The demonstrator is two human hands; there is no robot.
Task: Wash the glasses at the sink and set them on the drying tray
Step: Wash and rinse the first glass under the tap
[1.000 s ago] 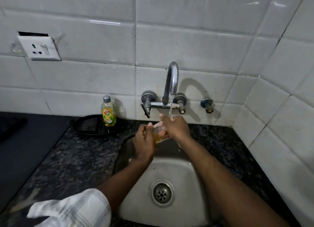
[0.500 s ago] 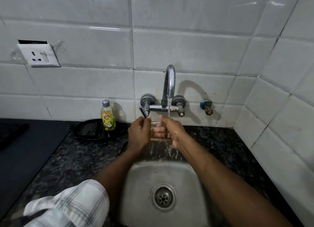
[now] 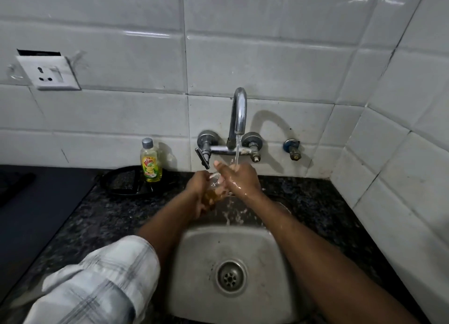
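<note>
Frame centre, under running chrome tap [image 3: 239, 110], above steel sink [image 3: 194, 263]: left hand [image 3: 199, 193] wraps small clear amber-tinted glass [image 3: 213, 191]; wet right hand [image 3: 241, 180] against its rim, grip can't tell.

Over the counter's near left edge, the person's left arm wears a pale, off-white sleeve [image 3: 97, 280] crossed by thin grey check lines, its cloth bunched in soft folds and ending near the elbow. Below the cuff the forearm is bare down to the left hand [image 3: 199, 190]. The right arm is bare along its whole visible length, with water glistening on the wrist and right hand [image 3: 239, 178].
</note>
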